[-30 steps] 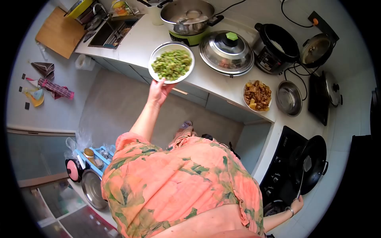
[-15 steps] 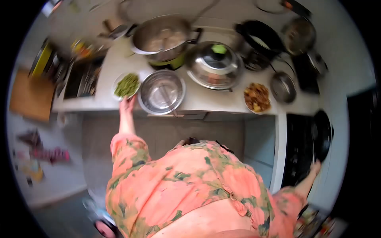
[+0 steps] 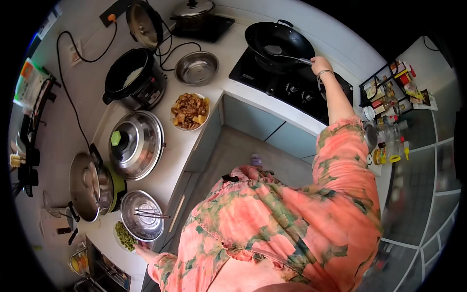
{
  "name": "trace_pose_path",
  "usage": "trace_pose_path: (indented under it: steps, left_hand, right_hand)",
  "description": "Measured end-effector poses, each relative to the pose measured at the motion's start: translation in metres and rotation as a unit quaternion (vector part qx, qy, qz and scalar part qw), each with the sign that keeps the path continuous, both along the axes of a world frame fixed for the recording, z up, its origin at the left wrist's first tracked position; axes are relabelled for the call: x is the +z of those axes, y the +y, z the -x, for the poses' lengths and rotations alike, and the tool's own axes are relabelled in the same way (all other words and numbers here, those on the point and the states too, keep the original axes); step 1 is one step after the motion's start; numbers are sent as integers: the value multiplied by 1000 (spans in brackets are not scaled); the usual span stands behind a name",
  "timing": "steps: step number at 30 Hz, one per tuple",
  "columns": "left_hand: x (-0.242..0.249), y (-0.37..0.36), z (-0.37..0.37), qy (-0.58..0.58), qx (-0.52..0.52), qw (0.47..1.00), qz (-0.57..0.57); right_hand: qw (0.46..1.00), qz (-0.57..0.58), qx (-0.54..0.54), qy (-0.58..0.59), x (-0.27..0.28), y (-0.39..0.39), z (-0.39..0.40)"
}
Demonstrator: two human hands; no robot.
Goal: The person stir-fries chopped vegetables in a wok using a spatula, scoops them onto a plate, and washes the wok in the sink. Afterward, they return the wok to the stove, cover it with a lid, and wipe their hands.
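My right hand (image 3: 321, 65) is closed round the handle of a spatula (image 3: 296, 59), whose blade rests inside a black wok (image 3: 301, 46) on the stove. The wok holds no food that I can see. Low on the left, my left hand (image 3: 141, 247) grips the edge of a plate (image 3: 117, 235) heaped with chopped green vegetables (image 3: 126, 237); its fingers are partly hidden. Beside that plate stands a steel basin (image 3: 127, 210) with chopsticks (image 3: 152, 214) lying across it.
A bowl of brown cooked food (image 3: 189, 111), a lidded pan (image 3: 136, 146) and a rice cooker (image 3: 134, 80) with its lid up stand along the counter. An empty steel bowl (image 3: 196, 68) sits near the corner. Bottles (image 3: 389, 141) crowd the right of the stove (image 3: 287, 88).
My view has swung right towards the stove. My right hand, by the wok earlier, now shows plainly on the spatula's handle. The left hand stays at the plate of green vegetables.
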State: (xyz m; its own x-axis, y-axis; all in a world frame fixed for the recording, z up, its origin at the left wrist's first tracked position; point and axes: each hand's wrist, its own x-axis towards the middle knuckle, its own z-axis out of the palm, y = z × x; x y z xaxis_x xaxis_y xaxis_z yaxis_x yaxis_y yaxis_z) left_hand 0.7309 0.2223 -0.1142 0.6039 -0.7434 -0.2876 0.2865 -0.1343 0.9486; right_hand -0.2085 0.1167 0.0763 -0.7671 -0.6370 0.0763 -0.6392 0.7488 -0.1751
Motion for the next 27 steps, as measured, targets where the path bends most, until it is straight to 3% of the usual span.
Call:
trace_pose_path:
  steps: [1,3,5,8,9,10,11,12,13,14,17,19,20,21,23,25,27]
  left_hand:
    - [16,-3,18,-21,48,998,-34]
    - [-11,-16,1,-50,102,993,-6]
    - [-13,-37,3,-171,139,972,-83]
    - [-9,-54,23,-353,191,895,-197]
    - [22,-70,85,-238,113,959,-108]
    - [35,-96,135,-205,47,971,-112]
    - [52,-124,227,-101,16,994,-39]
    - [51,-148,277,-80,-109,990,-31]
    - [80,-166,358,-21,-210,977,-36]
    - [98,-178,438,18,-337,941,-28]
    - [154,-194,610,-22,-657,752,-51]
    - [154,-212,673,-7,-737,668,-103]
    - [153,-219,699,-12,-766,628,-138]
    - [157,-219,719,-6,-757,629,-175]
    - [125,-227,735,61,-768,596,-228]
    - [123,-216,742,42,-750,619,-230]
    - [119,-212,743,17,-747,640,-180]
  right_hand:
    - [999,26,27,-2,-17,0,14]
    - [993,65,94,-28,-15,6,0]
    - [979,120,152,-67,-35,7,5]
    - [917,236,62,-316,-30,25,-16]
    - [880,292,34,-374,-36,34,-21]
    - [834,365,1,-413,-57,43,-17]
    - [785,435,-25,-440,-71,52,-1]
    - [750,438,-45,-494,-103,58,-3]
    - [711,438,-65,-546,-128,62,-8]
    - [734,370,-102,-561,-114,54,-24]
    - [653,337,14,-679,-109,22,-72]
    - [558,358,16,-749,-112,-12,-87]
    - [467,369,19,-803,-115,-24,-85]
    - [373,373,23,-849,-110,-36,-85]
    - [326,365,-62,-870,-120,-54,-88]
    - [423,291,-5,-858,-136,-60,-87]
    - [457,265,33,-849,-114,-51,-85]
